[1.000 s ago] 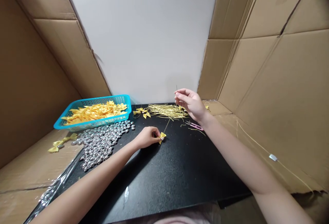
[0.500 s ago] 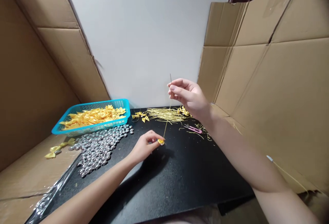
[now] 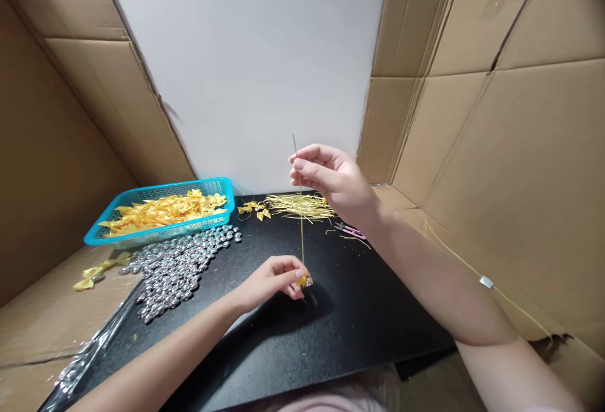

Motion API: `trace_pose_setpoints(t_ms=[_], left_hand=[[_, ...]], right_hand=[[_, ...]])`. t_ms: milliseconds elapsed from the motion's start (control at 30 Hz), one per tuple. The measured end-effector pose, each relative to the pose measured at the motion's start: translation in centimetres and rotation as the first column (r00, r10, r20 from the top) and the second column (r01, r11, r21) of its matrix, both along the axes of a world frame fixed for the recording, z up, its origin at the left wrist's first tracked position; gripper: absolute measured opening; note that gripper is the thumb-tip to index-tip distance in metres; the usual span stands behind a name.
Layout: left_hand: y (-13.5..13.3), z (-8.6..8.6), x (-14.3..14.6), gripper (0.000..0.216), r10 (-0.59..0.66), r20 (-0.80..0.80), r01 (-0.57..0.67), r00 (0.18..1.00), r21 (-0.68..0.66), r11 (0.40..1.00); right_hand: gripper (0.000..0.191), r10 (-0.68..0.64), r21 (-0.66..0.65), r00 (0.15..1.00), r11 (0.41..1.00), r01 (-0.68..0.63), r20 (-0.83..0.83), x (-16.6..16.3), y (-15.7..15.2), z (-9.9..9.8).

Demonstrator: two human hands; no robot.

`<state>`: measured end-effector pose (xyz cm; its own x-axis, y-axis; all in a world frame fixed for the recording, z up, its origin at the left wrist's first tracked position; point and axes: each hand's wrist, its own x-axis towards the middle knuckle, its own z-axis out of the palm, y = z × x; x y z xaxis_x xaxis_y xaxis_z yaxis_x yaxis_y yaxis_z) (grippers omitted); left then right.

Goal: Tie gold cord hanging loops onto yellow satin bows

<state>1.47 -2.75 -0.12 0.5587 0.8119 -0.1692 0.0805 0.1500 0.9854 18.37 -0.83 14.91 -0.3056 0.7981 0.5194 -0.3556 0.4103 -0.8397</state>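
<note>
My left hand [image 3: 274, 280] rests low over the black table [image 3: 331, 330], its fingers pinched on a small yellow bow with a silver bead [image 3: 305, 281]. My right hand [image 3: 335, 179] is raised above it, thumb and forefinger pinched on a thin gold thread [image 3: 302, 235] that runs straight down to the bow. A needle-like tip sticks up above the right fingers.
A blue basket [image 3: 161, 232] of yellow bows stands at the back left. Several silver beads [image 3: 184, 261] are heaped before it. A bundle of gold threads [image 3: 297, 205], loose bows [image 3: 253, 209] and pink snips [image 3: 350, 230] lie at the back. Cardboard walls flank both sides.
My right hand rose and drifted left, pulling the thread taut and upright. My left hand slid toward me with the bow.
</note>
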Motion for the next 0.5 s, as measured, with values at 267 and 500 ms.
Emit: trace_pose_setpoints(t_ms=[267, 500], left_hand=[[-0.3, 0.7, -1.0, 0.045, 0.185, 0.043, -0.189, 0.982, 0.138, 0.972], [-1.1, 1.9, -1.1, 0.019, 0.187, -0.12, -0.164, 0.975, 0.183, 0.969]], right_hand=[[0.007, -0.183, -0.074, 0.982, 0.981, 0.18, -0.04, 2.7, -1.8, -5.4], [0.007, -0.172, -0.066, 0.981, 0.984, 0.166, -0.087, 3.8, -3.4, -8.2]])
